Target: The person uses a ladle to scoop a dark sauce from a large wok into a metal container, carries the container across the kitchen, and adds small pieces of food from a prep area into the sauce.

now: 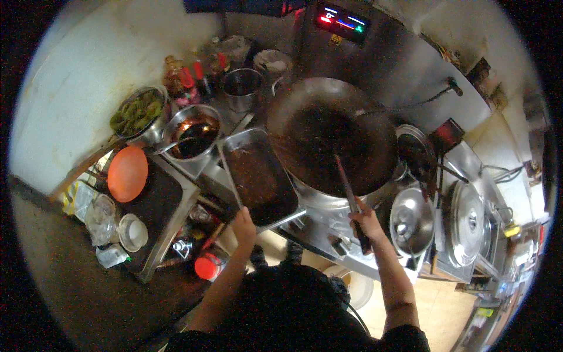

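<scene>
My left hand (244,226) grips the near left corner of a rectangular metal tray (230,178). Dark brown matter or staining covers the tray's inside; which of the two I cannot tell. The tray lies directly left of a large, dark wok (308,94), its right edge close to the wok's rim. In my right hand (369,222) is the dark handle of a long metal cooking utensil (345,180). Its shaft reaches over the near rim into the wok, where the tip is lost in shadow.
Left stand a bowl of dark sauce (198,136) with a spoon, a container of green vegetables (138,112) and an orange oval item (127,174). A metal pot (242,90) stands behind. Rightward are a shiny metal bowl (411,224) and a round lid (468,224). A lit control panel (342,22) is beyond the wok.
</scene>
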